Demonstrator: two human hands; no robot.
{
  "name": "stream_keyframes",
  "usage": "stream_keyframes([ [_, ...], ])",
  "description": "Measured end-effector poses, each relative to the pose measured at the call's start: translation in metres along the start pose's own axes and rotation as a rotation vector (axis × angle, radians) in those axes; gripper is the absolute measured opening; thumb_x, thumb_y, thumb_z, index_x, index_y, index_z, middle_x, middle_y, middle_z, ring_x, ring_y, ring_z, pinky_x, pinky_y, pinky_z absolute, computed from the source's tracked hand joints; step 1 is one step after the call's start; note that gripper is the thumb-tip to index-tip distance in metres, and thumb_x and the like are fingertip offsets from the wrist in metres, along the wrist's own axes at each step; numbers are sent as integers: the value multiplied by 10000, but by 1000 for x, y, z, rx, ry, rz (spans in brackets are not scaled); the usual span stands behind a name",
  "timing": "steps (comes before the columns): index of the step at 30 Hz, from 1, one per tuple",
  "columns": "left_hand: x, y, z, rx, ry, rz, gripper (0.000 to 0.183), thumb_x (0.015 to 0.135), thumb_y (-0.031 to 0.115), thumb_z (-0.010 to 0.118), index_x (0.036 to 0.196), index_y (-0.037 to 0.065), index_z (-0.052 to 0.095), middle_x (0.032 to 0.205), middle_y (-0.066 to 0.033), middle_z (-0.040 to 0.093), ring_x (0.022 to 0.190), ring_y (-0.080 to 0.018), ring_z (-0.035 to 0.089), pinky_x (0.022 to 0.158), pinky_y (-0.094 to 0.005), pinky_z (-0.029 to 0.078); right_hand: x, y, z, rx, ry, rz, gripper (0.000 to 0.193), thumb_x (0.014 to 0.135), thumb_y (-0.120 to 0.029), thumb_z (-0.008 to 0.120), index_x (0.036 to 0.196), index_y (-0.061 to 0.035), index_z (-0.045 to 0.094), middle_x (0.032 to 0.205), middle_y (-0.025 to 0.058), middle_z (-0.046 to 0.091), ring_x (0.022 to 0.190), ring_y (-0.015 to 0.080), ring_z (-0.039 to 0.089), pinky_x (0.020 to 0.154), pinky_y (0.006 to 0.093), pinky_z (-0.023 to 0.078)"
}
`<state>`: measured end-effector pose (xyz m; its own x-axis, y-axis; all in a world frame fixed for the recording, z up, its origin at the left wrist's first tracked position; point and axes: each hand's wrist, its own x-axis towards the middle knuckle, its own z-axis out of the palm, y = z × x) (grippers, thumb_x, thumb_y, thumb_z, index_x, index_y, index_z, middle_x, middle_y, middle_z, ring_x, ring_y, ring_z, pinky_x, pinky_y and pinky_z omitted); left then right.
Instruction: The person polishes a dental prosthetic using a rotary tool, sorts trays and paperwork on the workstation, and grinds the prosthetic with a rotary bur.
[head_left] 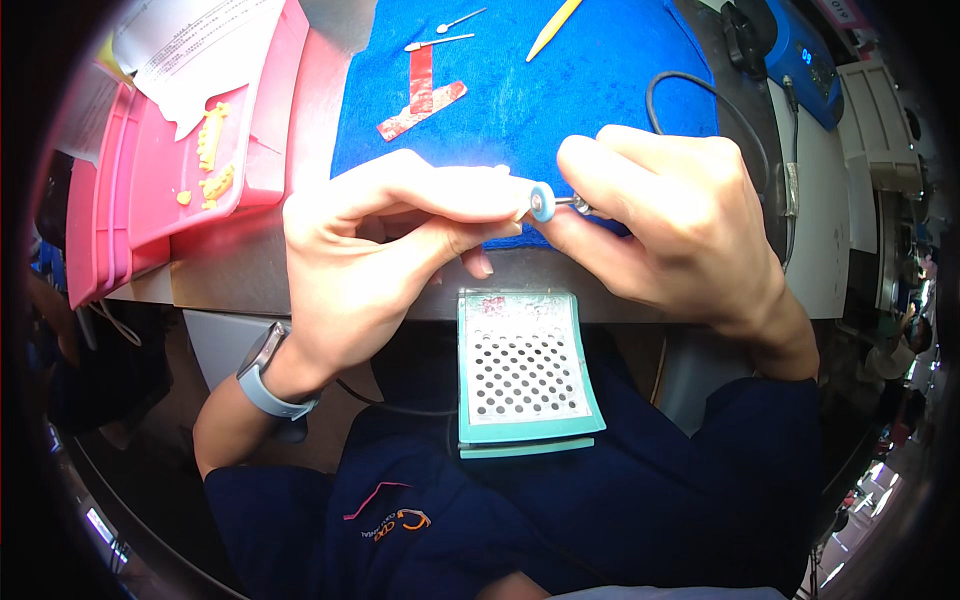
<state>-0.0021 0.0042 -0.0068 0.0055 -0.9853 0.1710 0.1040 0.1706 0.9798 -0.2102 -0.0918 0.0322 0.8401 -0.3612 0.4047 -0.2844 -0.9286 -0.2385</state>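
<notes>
Altogether two hands (pixel 365 235) (pixel 680 220), one disc (pixel 542 202).

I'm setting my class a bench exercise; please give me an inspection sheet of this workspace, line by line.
Surface: blue cloth on a grey bench.
Job's things: metal-shanked tool tipped with a blue disc.
Clutter: two thin bits, red strips and a yellow stick on the cloth; pink tray at left with yellow pieces and paper.
Hands: right hand grips the tool; left hand has fingertips close beside the disc, any held piece unclear.
Cables: dark cord loops over the cloth's right side.
Surroundings: perforated panel at the bench's front; blue control box with lit display, upper right.
</notes>
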Motion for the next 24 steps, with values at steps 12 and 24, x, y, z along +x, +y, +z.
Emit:
stream_keyframes([
  [12, 0, 0, 0, 13, -7, 7, 74, 915, -95, 647, 926, -22, 649, 1054, -234, 737, 698, -174, 712, 534, -208, 507, 0, -3, -1, 15, -39, -12, 204, 748, -97, 800, 847, -41, 631, 647, 60, 537, 534, 234, 575, 471, 344, 436],
  [24, -1, 0, 2, 17, 27, -31, 66, 913, -72, 678, 930, -8, 673, 1015, -190, 751, 694, -147, 710, 526, -199, 493, 0, -2, -1, 10, -50, -22, 190, 755, -103, 790, 827, -49, 623, 639, 57, 523, 523, 230, 562, 471, 346, 431],
])
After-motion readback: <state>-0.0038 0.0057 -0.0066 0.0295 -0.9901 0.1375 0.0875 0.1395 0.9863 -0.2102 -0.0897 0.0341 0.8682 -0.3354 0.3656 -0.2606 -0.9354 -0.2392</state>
